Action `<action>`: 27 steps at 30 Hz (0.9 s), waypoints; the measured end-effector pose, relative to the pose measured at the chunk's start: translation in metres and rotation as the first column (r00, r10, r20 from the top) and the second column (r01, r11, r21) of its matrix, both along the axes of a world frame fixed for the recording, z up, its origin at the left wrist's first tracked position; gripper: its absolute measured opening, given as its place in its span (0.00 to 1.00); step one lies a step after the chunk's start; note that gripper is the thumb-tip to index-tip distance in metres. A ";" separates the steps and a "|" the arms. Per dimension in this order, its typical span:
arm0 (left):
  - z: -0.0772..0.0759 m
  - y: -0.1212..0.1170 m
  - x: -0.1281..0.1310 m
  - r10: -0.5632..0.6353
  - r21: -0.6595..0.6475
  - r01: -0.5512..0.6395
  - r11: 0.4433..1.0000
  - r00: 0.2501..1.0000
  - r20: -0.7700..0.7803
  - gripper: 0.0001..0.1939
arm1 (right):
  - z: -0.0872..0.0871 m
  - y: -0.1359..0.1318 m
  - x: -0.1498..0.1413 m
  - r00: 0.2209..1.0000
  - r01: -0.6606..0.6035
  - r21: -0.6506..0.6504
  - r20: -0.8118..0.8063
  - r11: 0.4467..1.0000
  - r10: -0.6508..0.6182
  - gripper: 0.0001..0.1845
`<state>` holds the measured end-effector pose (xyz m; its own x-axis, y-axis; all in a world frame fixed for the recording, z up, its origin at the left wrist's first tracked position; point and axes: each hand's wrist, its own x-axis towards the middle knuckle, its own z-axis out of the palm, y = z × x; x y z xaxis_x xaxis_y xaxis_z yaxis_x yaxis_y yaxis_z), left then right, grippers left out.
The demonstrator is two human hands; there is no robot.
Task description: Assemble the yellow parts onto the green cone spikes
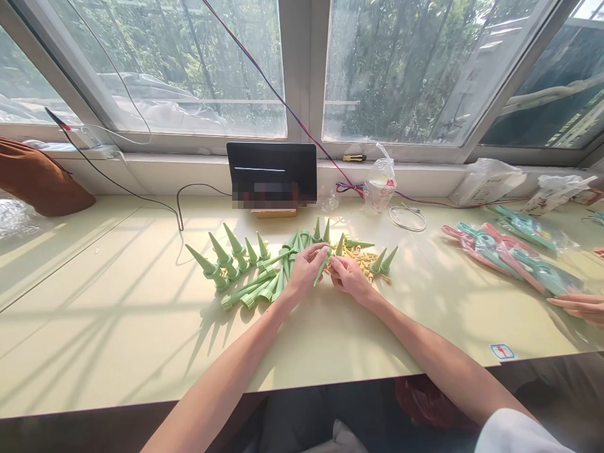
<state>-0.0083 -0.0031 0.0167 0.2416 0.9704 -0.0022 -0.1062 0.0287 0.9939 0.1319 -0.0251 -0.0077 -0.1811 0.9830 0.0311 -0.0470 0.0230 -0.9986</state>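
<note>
One green tapered spike [321,270], point down above the table [311,358], was in the grip of the left hand [306,269]; the right hand [350,275] met its upper end, hold unclear, near yellow pegs [364,260].

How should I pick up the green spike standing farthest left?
I'd pinch the green spike around its thick, round base, coming from the left. The top narrows to a point, and other green spikes crowd its right side.
</note>
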 end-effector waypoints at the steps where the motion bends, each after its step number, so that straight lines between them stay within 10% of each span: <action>1: 0.000 0.000 0.000 0.000 0.003 0.000 1.000 1.000 -0.001 0.26 | 0.001 0.000 0.000 0.998 -0.030 -0.056 -0.061 0.998 0.026 0.24; 13: -0.004 0.000 0.002 0.046 0.025 -0.046 0.999 0.999 -0.003 0.22 | 0.006 0.002 -0.001 0.957 -0.122 -0.232 -0.284 0.965 0.053 0.25; 19: -0.002 -0.001 0.004 0.102 -0.035 -0.101 0.994 0.994 0.049 0.19 | 0.005 0.000 -0.005 0.996 0.084 0.028 -0.034 0.996 -0.083 0.23; 27: 0.000 0.001 0.004 0.128 -0.053 -0.123 0.991 0.987 0.095 0.17 | 0.007 -0.002 0.003 0.885 0.138 0.441 0.347 0.887 -0.310 0.15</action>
<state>-0.0039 -0.0023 0.0168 0.1192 0.9924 -0.0304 -0.2090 0.0550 0.9764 0.1346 -0.0266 -0.0007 -0.0385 0.9173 0.3963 0.4060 0.3768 -0.8326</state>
